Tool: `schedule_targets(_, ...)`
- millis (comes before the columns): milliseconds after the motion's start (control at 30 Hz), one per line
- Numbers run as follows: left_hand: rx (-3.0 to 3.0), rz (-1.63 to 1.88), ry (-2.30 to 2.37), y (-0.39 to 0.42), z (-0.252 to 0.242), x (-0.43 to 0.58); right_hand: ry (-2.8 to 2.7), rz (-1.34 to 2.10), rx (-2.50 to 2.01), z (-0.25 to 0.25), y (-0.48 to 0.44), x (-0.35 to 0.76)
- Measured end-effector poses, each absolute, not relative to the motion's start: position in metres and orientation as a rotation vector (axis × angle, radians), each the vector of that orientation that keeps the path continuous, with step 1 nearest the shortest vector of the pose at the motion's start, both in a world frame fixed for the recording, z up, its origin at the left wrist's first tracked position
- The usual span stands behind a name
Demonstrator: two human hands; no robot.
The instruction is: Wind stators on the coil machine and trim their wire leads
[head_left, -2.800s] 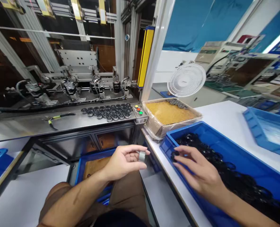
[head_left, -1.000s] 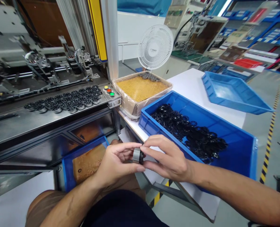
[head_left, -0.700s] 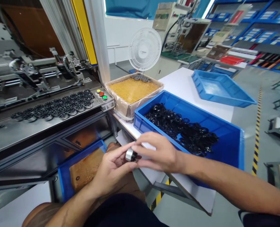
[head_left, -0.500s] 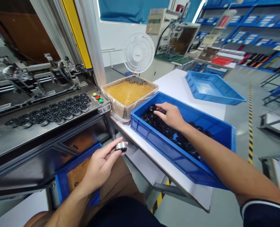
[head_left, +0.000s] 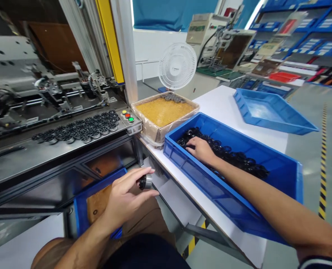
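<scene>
My left hand (head_left: 125, 196) pinches a small round metal part with a black insert (head_left: 145, 182) between thumb and fingers, held above my lap. My right hand (head_left: 201, 149) reaches into the big blue bin (head_left: 239, 209) and rests on the heap of black plastic rings (head_left: 233, 157); its fingertips are down among the rings, so what they grip is hidden.
Rows of finished black-and-metal parts (head_left: 79, 129) lie on the steel machine bench, beside a button box (head_left: 130, 120). A cardboard box with yellow lining (head_left: 166, 112), a white fan (head_left: 177, 66) and a second blue tray (head_left: 269, 112) stand behind. A low blue bin (head_left: 98, 198) sits under the bench.
My hands had been joined over the metal part; then my right hand left it and went into the blue bin. My left hand keeps the part, now lower and turned.
</scene>
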State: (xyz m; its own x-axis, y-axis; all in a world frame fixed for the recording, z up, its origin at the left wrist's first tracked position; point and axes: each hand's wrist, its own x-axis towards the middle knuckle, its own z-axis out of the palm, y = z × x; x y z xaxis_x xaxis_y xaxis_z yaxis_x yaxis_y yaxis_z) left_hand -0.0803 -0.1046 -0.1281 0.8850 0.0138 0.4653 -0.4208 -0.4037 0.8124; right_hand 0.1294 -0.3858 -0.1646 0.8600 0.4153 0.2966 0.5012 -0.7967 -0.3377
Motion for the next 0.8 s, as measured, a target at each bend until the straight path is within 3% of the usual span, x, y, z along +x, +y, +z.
schedule_targets(167, 1.819, 0.415, -0.272, -0.106, -0.131, -0.078, -0.629, -0.569, -2.467, -0.108, -0.365, 0.080)
schedule_targets(300, 1.457, 0.222, -0.176, -0.115, -0.134, -0.076, -1.119, -0.550, -2.076, -0.080, -0.336, 0.006)
schedule_targets(467, 1.179, -0.007, -0.159, -0.124, -0.130, -0.078, -1.292, -0.461, -1.829, -0.093, -0.320, -0.027)
schedule_targets(800, 1.249, 0.093, -0.279, -0.141, -0.123, -0.076, -1.408, -0.508, -1.759, -0.110, -0.322, -0.022)
